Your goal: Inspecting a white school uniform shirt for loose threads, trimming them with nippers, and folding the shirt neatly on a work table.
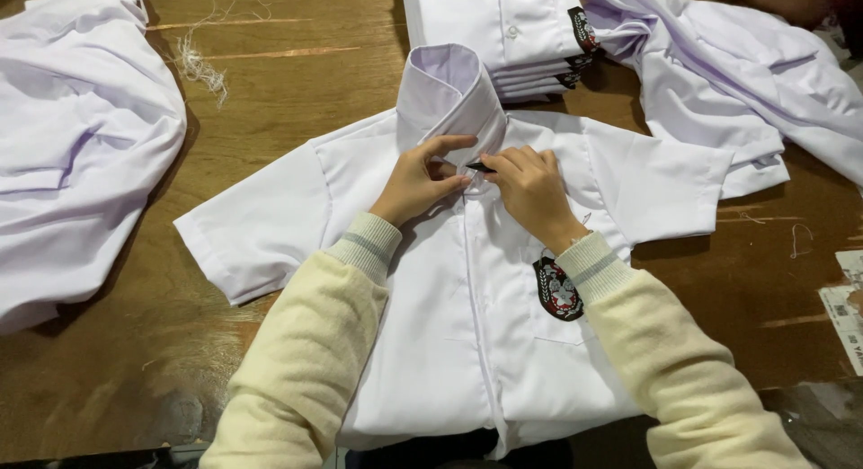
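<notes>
Pinching small dark clip-like object (pixel 480 167) at collar base, right hand (pixel 532 192) fingers curled tight round it. Left hand (pixel 419 181) half closed, gripping placket under upturned collar, likely bracing cloth. White short-sleeved shirt with chest badge (pixel 449 325) lies flat, front up, mid brown wooden surface (pixel 270 92). Folded white shirt stack (pixel 512 38) beyond; loose white shirts (pixel 72 154) at left.

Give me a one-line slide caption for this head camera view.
Both hands, left hand and right hand, work at the collar of a white shirt spread on a wooden table.
</notes>
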